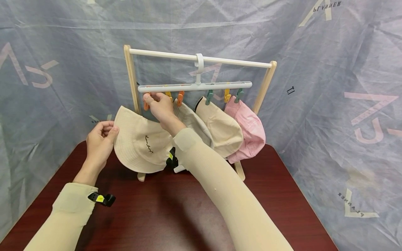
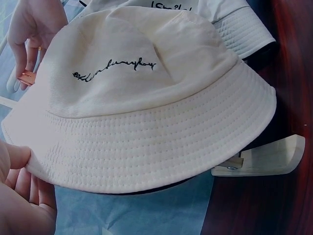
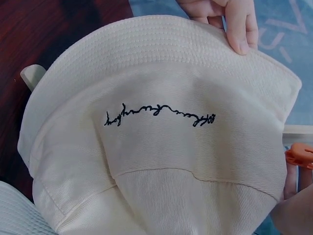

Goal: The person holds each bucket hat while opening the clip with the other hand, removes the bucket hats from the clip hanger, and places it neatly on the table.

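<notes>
A cream bucket hat with dark script stitched on its front is held by the brim at its left edge. My left hand pinches that brim between thumb and fingers, as the left wrist view also shows. At the left end of the white hanger, my right hand grips an orange clip with thumb and fingers. In the right wrist view the same orange clip appears beside the hat. Whether its jaws hold any part of the hat cannot be told.
The hanger hooks over the white rod of a wooden-legged rack. A grey hat, another cream hat and a pink hat hang from coloured clips. The rack stands on a dark red table before a grey-blue cloth.
</notes>
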A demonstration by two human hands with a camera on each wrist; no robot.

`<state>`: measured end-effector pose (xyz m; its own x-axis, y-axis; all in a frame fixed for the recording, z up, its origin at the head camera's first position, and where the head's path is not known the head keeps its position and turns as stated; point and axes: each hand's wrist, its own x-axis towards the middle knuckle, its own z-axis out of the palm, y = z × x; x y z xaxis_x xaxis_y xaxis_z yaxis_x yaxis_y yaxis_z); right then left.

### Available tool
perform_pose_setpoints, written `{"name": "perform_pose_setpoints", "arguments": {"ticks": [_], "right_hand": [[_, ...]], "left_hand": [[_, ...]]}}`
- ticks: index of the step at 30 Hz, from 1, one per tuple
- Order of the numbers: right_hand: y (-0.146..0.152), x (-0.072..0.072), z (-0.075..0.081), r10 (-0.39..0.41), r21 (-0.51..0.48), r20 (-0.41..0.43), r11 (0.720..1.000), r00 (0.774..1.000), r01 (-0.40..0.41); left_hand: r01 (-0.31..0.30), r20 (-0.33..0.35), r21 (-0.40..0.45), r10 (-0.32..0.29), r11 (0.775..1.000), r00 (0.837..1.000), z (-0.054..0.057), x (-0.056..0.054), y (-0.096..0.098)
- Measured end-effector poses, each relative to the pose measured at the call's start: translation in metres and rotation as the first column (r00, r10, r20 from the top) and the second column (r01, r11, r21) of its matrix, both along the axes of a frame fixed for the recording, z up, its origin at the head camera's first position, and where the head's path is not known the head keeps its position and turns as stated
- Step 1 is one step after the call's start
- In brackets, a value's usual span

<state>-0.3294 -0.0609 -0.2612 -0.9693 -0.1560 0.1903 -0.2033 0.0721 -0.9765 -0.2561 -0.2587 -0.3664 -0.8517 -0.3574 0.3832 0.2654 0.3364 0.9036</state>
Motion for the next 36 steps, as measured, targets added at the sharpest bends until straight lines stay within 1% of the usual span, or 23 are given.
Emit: {"name": "perform_pose_setpoints", "arguments": {"ticks": [7, 22, 36], "right_hand": [[0.0011, 0.0003, 0.0001, -0.001, 0.007, 0.010, 1.000, 1.000, 0.001], [0.0028, 0.0012, 0.0009, 0.077, 0.019, -0.016, 0.997, 0.997, -0.076], [0.0032, -0.0001, 0.0010, 0.094, 0.058, -0.035, 0.994, 0.995, -0.092]], "left_hand": [[-0.001, 0.007, -0.006, 0.002, 1.000, 1.000, -0.0012, -0.0013, -0.0008], [-0.001, 0.011, -0.005, 0.001, 1.000, 1.000, -0.0007, -0.0009, -0.0006], [-0.006, 0.024, -0.003, 0.006, 1.000, 1.000, 0.0004, 0.0005, 0.0005]]}}
